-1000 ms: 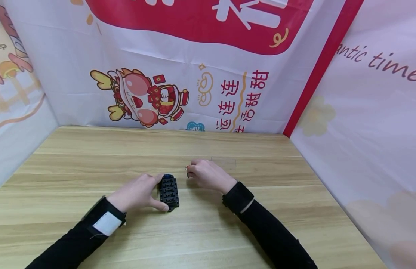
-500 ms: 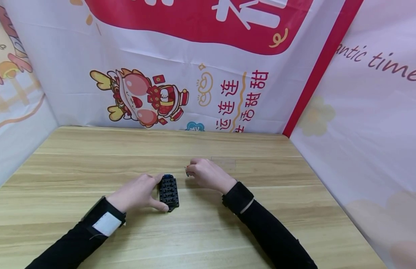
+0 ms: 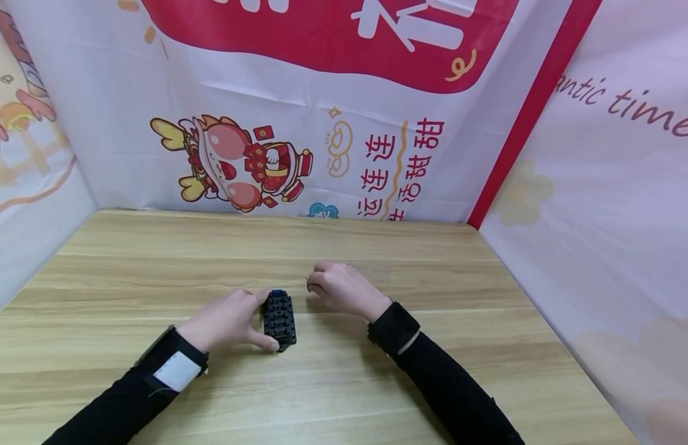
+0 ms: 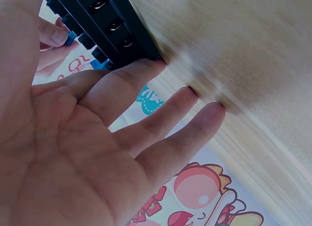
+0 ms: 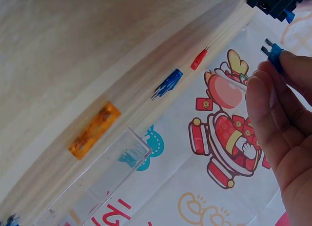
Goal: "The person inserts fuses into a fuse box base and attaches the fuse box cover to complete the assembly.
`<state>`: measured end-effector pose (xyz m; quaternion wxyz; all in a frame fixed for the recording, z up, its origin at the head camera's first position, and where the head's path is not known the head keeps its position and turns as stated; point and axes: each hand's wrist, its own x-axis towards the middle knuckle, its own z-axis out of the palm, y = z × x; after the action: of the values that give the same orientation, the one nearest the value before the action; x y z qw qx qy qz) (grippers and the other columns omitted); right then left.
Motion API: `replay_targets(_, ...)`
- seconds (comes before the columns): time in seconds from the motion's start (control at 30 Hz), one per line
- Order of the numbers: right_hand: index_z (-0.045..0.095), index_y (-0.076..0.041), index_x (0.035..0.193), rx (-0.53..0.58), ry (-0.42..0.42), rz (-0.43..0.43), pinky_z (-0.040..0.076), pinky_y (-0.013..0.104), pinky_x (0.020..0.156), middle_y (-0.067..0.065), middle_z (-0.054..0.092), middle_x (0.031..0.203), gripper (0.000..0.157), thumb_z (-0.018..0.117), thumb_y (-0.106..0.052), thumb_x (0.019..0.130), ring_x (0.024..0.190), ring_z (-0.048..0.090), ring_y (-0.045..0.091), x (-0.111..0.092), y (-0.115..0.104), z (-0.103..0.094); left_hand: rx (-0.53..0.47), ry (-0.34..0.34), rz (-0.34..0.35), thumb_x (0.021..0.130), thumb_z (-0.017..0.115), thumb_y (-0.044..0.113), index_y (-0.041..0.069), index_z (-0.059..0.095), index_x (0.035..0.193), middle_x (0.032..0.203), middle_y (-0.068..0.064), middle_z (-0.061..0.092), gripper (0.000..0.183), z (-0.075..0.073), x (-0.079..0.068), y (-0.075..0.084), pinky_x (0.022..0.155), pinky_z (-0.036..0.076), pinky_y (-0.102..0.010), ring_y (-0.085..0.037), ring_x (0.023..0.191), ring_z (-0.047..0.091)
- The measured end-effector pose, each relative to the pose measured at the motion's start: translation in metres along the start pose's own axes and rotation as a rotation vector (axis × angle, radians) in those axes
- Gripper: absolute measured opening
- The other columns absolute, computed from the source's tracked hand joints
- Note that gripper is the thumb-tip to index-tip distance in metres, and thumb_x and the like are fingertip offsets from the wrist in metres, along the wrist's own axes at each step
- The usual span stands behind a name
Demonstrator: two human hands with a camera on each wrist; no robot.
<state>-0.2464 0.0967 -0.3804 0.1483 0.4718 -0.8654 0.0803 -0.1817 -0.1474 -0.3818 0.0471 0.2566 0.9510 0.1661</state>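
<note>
My left hand (image 3: pixel 232 318) holds a black fuse block (image 3: pixel 279 318) on the table, thumb at its near end and index finger at its far end. The block has a row of slots, and a blue blade fuse (image 4: pixel 100 65) sits at its far end. My right hand (image 3: pixel 344 287) is to the right of the block, apart from it. Between its thumb and fingertips it pinches another blue blade fuse (image 5: pixel 275 55), with two metal prongs sticking out toward the block. In the left wrist view my other left fingers are spread, tips at the tabletop.
In the right wrist view a red fuse (image 5: pixel 199 59), blue fuses (image 5: pixel 168 82) and an orange fuse (image 5: pixel 95 131) lie along the wooden table (image 3: pixel 154 259). A clear plastic box (image 5: pixel 122 157) stands beside them. Printed cloth walls (image 3: pixel 410 185) enclose the table's back and sides.
Both hands and the fuse block keep nearly the same places. At the right fingertips, less of the small coloured pieces shows now in the head view.
</note>
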Motion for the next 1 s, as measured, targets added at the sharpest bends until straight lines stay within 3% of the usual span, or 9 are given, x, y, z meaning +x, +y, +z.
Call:
replay_targets(0.27, 0.07, -0.014, 0.09, 0.013, -0.004, -0.001, 0.038, 0.013, 0.062, -0.008, 0.053, 0.08, 0.008, 0.063, -0.013, 0.091, 0.068, 0.05, 0.001, -0.0001, -0.0005, 0.0006, -0.019, 0.005, 0.009, 0.062, 0.077, 0.062, -0.009, 0.047, 0.133, 0.116, -0.019, 0.06, 0.105, 0.001, 0.0001, -0.0006, 0.088, 0.043, -0.04, -0.021, 0.1, 0.058)
replay_targets(0.77, 0.072, -0.013, 0.092, 0.039, 0.012, -0.015, 0.04, 0.012, 0.065, -0.007, 0.057, 0.083, 0.007, 0.065, -0.014, 0.09, 0.072, 0.054, 0.001, 0.0007, -0.0015, -0.002, -0.008, 0.007, 0.021, 0.061, 0.076, 0.063, -0.008, 0.048, 0.133, 0.112, -0.018, 0.062, 0.105, -0.0005, -0.0003, 0.0001, 0.084, 0.045, -0.039, -0.016, 0.09, 0.057)
replay_targets(1.0, 0.072, -0.013, 0.092, 0.049, 0.042, -0.044, 0.041, 0.013, 0.067, -0.007, 0.059, 0.085, 0.006, 0.066, -0.015, 0.09, 0.074, 0.056, 0.002, 0.0009, -0.004, -0.003, -0.015, 0.003, 0.008, 0.062, 0.077, 0.062, -0.008, 0.048, 0.133, 0.115, -0.019, 0.06, 0.104, -0.0007, -0.0007, 0.0007, 0.086, 0.044, -0.04, -0.018, 0.095, 0.057)
